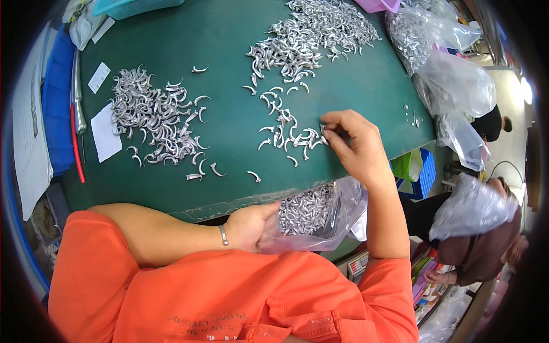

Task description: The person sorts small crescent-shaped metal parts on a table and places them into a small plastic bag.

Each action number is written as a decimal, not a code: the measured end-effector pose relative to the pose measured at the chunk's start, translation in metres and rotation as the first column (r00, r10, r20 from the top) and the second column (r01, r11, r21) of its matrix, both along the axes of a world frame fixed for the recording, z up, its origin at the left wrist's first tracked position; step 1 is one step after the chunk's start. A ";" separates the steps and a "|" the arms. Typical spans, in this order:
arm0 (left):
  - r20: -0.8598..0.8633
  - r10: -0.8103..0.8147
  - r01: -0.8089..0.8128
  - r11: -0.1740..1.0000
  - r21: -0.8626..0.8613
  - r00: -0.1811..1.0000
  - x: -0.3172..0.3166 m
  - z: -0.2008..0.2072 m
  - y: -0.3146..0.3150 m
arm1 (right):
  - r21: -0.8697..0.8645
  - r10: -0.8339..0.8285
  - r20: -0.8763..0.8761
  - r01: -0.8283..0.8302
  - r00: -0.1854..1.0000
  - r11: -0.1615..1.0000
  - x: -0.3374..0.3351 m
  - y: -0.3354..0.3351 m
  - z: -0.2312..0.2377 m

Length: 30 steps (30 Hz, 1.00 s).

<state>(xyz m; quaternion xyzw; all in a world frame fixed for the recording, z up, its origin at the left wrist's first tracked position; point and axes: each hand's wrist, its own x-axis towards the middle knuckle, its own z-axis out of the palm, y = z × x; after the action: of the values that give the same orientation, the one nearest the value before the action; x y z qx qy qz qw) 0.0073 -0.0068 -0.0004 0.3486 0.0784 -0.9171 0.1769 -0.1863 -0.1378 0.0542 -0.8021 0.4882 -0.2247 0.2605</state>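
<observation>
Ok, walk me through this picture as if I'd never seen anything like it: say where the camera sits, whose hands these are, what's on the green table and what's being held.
There is no machine here, only a person in an orange top working with bare hands. The one picture comes from a wide fisheye camera worn on that person's head, looking down, so straight edges bend toward the rim.

The green table carries small curved silver metal pieces: one heap on the left, a bigger heap at the top, and a loose trail leading toward the right hand, whose fingertips pinch at pieces at the trail's end.

The left hand, with a bracelet on the wrist, holds a clear plastic bag below the table's near edge; it already contains many of the same pieces.

More filled clear bags lie at the table's right end, and another person sits at the lower right.
</observation>
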 end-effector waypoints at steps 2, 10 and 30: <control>-0.006 0.006 -0.006 1.000 0.003 1.000 0.000 -0.003 0.002 | -0.040 0.075 -0.066 -0.078 0.995 0.996 0.001 -0.002 0.002; 0.005 0.077 -0.077 0.997 0.006 0.997 -0.003 0.010 -0.001 | 0.092 -0.180 0.158 0.167 0.971 0.982 0.009 -0.005 0.000; 0.015 0.047 -0.047 0.999 0.021 0.999 -0.003 0.006 -0.003 | -0.137 0.148 -0.011 -0.149 0.989 0.979 -0.029 0.023 -0.016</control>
<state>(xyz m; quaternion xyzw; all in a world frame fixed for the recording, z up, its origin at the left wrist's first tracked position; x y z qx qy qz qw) 0.0044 -0.0096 0.0053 0.3550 0.0951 -0.9093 0.1952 -0.2149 -0.1148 0.0382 -0.8523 0.4104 -0.2375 0.2206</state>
